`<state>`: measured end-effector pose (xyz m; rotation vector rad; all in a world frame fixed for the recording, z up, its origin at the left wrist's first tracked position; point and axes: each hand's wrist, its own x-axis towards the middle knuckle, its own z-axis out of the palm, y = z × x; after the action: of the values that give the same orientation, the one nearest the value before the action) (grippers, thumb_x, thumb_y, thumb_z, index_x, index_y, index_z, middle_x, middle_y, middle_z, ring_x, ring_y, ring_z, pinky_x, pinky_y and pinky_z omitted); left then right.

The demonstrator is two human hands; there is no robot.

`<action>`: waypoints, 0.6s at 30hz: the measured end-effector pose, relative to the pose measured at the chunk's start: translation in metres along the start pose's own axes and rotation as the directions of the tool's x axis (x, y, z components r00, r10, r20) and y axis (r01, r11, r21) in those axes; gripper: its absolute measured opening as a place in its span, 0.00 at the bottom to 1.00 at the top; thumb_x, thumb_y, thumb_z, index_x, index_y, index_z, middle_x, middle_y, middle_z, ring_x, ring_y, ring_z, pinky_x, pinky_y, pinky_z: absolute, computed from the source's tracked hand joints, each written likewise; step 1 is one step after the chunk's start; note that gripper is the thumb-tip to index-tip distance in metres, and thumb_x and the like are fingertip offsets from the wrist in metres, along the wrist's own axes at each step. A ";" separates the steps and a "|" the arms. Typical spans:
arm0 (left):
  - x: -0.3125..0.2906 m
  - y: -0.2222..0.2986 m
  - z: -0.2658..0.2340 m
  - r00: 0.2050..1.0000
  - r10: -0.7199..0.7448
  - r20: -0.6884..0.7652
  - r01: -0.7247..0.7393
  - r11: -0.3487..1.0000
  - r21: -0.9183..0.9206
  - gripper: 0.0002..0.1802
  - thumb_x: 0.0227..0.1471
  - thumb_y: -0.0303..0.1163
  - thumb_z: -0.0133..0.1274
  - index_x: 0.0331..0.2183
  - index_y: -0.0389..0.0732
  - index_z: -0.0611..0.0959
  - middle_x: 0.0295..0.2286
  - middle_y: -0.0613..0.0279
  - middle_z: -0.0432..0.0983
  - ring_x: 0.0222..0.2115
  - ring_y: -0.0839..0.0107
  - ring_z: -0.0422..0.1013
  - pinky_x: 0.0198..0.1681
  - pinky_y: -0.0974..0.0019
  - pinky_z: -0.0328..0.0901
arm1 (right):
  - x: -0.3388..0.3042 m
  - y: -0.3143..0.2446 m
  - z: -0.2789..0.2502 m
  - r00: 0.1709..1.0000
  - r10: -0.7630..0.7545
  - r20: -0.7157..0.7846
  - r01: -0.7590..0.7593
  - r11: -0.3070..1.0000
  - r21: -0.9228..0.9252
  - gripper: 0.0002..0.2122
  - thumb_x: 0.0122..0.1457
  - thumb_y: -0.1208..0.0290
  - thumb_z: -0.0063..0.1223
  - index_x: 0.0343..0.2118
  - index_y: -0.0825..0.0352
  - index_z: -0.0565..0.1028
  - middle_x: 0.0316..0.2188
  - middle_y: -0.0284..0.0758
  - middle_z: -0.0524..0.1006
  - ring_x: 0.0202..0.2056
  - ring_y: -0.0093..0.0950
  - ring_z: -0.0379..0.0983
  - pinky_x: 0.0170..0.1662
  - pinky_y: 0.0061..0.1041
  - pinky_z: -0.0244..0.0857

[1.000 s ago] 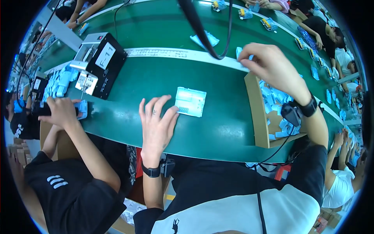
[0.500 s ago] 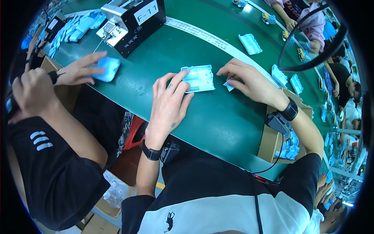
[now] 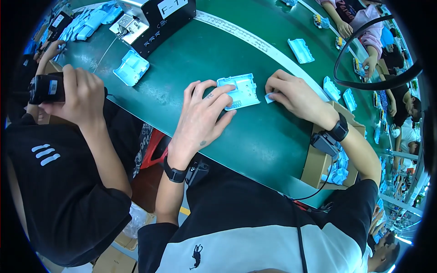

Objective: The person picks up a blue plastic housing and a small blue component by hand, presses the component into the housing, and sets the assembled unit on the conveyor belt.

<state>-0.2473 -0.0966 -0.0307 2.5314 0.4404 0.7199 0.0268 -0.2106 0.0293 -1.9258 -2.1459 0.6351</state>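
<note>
While, in the head view, the left hand rests loosely open fingers on the shell lying on the table, the right pinches a chip just beside it; the two parts are not yet joined.

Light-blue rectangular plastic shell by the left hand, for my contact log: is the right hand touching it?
No, a strip of glossy green tabletop shows between the right hand and the shell.
</note>
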 end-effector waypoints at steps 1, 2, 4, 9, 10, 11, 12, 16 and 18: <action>0.000 -0.001 0.000 1.000 -0.002 -0.003 0.002 1.000 -0.006 0.11 0.56 0.33 0.66 0.37 0.43 0.81 0.55 0.65 0.80 0.57 0.52 0.69 0.67 0.39 0.56 | 0.002 -0.002 -0.003 1.000 0.001 0.003 -0.001 1.000 0.001 0.09 0.65 0.74 0.62 0.45 0.67 0.76 0.40 0.40 0.76 0.43 0.40 0.77 0.46 0.37 0.72; 0.000 -0.001 0.000 1.000 -0.005 -0.002 0.005 1.000 -0.008 0.11 0.56 0.33 0.66 0.37 0.43 0.81 0.55 0.65 0.80 0.57 0.52 0.69 0.67 0.39 0.56 | 0.005 -0.004 -0.007 1.000 -0.019 -0.020 0.019 1.000 0.019 0.08 0.65 0.74 0.62 0.44 0.67 0.76 0.40 0.40 0.76 0.43 0.40 0.76 0.46 0.37 0.71; 0.000 -0.002 0.000 1.000 0.006 0.004 -0.006 1.000 -0.011 0.11 0.57 0.34 0.67 0.37 0.44 0.81 0.55 0.66 0.80 0.57 0.53 0.69 0.67 0.39 0.56 | 0.012 -0.009 -0.014 0.996 -0.058 -0.065 0.061 0.997 0.051 0.07 0.65 0.75 0.61 0.41 0.67 0.75 0.39 0.39 0.76 0.43 0.40 0.76 0.45 0.38 0.70; -0.001 -0.004 -0.002 0.999 0.015 0.029 -0.014 1.000 -0.015 0.11 0.57 0.37 0.67 0.38 0.46 0.82 0.54 0.69 0.81 0.57 0.55 0.70 0.68 0.39 0.55 | 0.031 -0.035 -0.012 0.951 -0.236 -0.201 0.239 0.971 -0.008 0.05 0.64 0.76 0.61 0.40 0.67 0.76 0.37 0.38 0.75 0.42 0.41 0.74 0.45 0.38 0.69; -0.001 -0.005 -0.002 0.999 0.013 0.030 -0.013 1.000 -0.016 0.11 0.57 0.37 0.67 0.38 0.46 0.82 0.54 0.69 0.81 0.57 0.55 0.70 0.68 0.39 0.55 | 0.033 -0.036 -0.008 0.957 -0.231 -0.177 0.235 0.972 -0.001 0.05 0.64 0.77 0.61 0.39 0.67 0.76 0.37 0.38 0.74 0.41 0.41 0.73 0.44 0.39 0.69; 0.000 -0.005 -0.001 0.999 0.013 0.030 -0.012 1.000 -0.021 0.11 0.57 0.37 0.67 0.38 0.46 0.82 0.54 0.70 0.81 0.57 0.56 0.70 0.68 0.39 0.55 | 0.035 -0.037 -0.003 0.962 -0.227 -0.152 0.231 0.973 0.006 0.05 0.64 0.77 0.61 0.39 0.67 0.75 0.36 0.38 0.74 0.41 0.41 0.73 0.44 0.39 0.68; -0.001 -0.005 -0.001 1.000 0.011 0.029 -0.010 1.000 -0.026 0.11 0.57 0.37 0.67 0.38 0.46 0.82 0.54 0.70 0.81 0.57 0.56 0.70 0.68 0.39 0.54 | 0.036 -0.036 0.001 0.967 -0.223 -0.126 0.226 0.974 0.013 0.04 0.63 0.77 0.61 0.38 0.67 0.75 0.35 0.38 0.73 0.41 0.41 0.72 0.44 0.39 0.68; -0.001 -0.007 -0.001 0.999 0.002 0.032 -0.001 0.999 -0.033 0.11 0.58 0.37 0.67 0.38 0.46 0.82 0.54 0.71 0.81 0.58 0.56 0.70 0.68 0.39 0.54 | 0.041 -0.033 0.012 0.974 -0.196 -0.110 0.201 0.979 0.036 0.05 0.63 0.78 0.61 0.37 0.68 0.74 0.35 0.39 0.72 0.40 0.41 0.71 0.43 0.40 0.67; -0.002 -0.009 -0.002 0.999 -0.003 0.036 0.004 0.999 -0.041 0.11 0.58 0.37 0.66 0.38 0.46 0.82 0.54 0.70 0.81 0.58 0.56 0.70 0.68 0.39 0.54 | 0.044 -0.035 0.012 0.978 -0.190 -0.088 0.192 0.981 0.025 0.05 0.62 0.78 0.61 0.37 0.68 0.74 0.35 0.39 0.73 0.40 0.42 0.71 0.43 0.41 0.67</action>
<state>-0.2516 -0.0887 -0.0348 2.5001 0.4137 0.6746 -0.0161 -0.1720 0.0274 -1.6712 -2.2166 0.5390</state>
